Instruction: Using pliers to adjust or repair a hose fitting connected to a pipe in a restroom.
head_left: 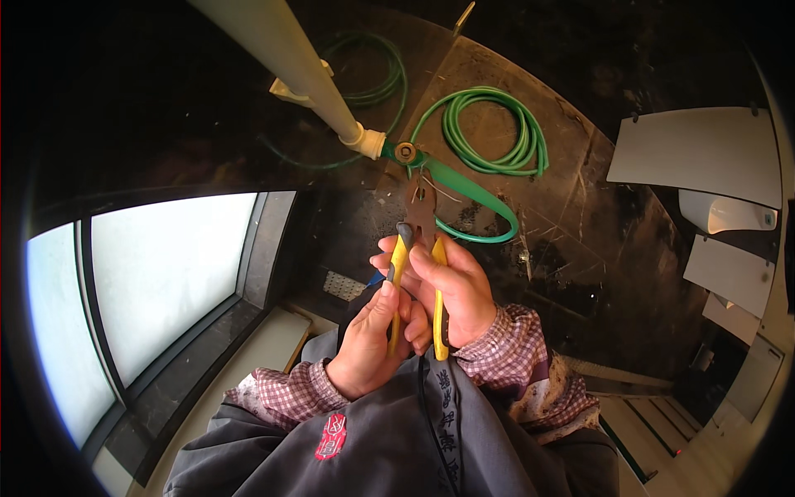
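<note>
A pair of pliers (421, 217) with yellow and black handles points away from me, its handles spread apart. My left hand (368, 335) is closed round the left handle, and my right hand (465, 288) grips the right one. The worn metal jaws reach up to a thin wire (445, 190) by the end of a green hose (476, 192). Whether the jaws bite on the wire I cannot tell. Just beyond them, the hose end meets a green valve (405, 152) on the lower end of a white pipe (335, 99).
Farther off, the rest of the green hose lies in a coil (497, 132) on a dark, scratched surface. A bright window (174, 265) fills the left side. Pale panels (700, 153) stand at the right. Below my hands is my grey apron (373, 447).
</note>
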### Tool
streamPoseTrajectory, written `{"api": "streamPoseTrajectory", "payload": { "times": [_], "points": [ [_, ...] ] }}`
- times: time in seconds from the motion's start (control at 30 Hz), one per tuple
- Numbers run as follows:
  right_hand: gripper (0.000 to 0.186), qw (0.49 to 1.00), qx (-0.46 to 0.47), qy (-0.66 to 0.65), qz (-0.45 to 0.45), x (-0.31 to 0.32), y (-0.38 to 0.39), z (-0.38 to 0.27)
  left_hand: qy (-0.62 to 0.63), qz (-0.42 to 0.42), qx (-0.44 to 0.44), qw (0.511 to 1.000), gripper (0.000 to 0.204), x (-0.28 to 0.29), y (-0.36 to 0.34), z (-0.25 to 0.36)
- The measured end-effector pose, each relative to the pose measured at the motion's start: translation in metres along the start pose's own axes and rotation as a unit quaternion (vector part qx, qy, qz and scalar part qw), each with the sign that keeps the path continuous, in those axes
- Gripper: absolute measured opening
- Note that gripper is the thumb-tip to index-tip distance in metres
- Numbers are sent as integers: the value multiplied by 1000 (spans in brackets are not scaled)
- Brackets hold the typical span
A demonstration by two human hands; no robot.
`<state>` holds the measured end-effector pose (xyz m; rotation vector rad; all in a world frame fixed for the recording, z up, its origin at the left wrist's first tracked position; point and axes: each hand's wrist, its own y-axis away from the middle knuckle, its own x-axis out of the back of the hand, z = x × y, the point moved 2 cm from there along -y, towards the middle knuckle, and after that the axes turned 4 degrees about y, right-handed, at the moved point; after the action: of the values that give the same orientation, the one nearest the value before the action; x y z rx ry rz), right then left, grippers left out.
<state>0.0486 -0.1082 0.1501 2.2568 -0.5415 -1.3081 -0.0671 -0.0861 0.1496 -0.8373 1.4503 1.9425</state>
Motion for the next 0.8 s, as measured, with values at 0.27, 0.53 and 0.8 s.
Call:
{"api": "streamPoseTrajectory", "payload": {
  "times": [0.27,0.53,0.8],
  "points": [
    [23,1000,-3,-6,-7,5,0,-3,-29,-19,6,999,36,-2,-1,-7],
    [50,997,7,55,-53,8,1,-6,-9,0,19,1000,35,-16,2,-2],
    [56,993,-2,83,-82,11,-2,-9,-21,43,47,998,34,-9,6,13]
  ]
}}
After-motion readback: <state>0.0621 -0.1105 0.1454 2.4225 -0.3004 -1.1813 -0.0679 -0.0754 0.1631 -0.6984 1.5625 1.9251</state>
